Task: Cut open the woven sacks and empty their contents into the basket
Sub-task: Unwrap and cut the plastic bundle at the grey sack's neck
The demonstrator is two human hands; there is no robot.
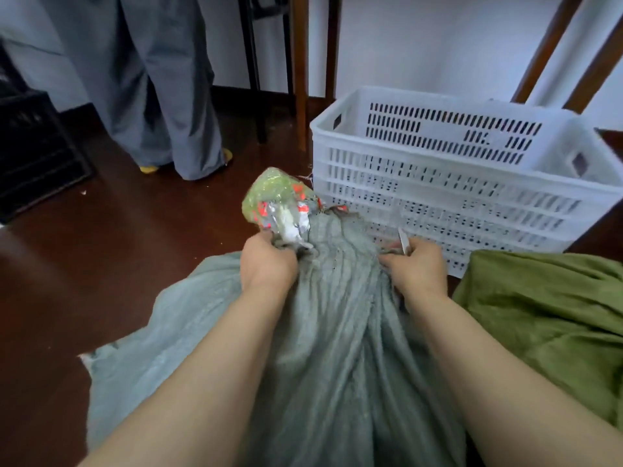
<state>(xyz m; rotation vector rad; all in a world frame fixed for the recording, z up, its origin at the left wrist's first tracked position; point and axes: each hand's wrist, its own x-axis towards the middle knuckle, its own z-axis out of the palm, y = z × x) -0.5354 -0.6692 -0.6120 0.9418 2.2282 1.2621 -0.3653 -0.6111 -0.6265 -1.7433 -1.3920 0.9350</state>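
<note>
A grey-green woven sack (337, 332) lies on the dark floor in front of me, its mouth towards the white slotted basket (438, 183). My left hand (268, 262) grips the sack's mouth on the left side. My right hand (418, 264) grips the mouth on the right side together with a small blade (403, 241) that sticks up from the fingers. A plastic-wrapped packet (279, 200), green with red and silver print, pokes out of the opening just beyond my left hand. Whatever else is in the sack is hidden.
A green sack (546, 318) lies at the right, against the basket's near corner. Another person's grey trouser legs (168, 106) stand at the back left. A black crate (30, 146) sits at the far left. Wooden furniture legs (300, 72) rise behind the basket.
</note>
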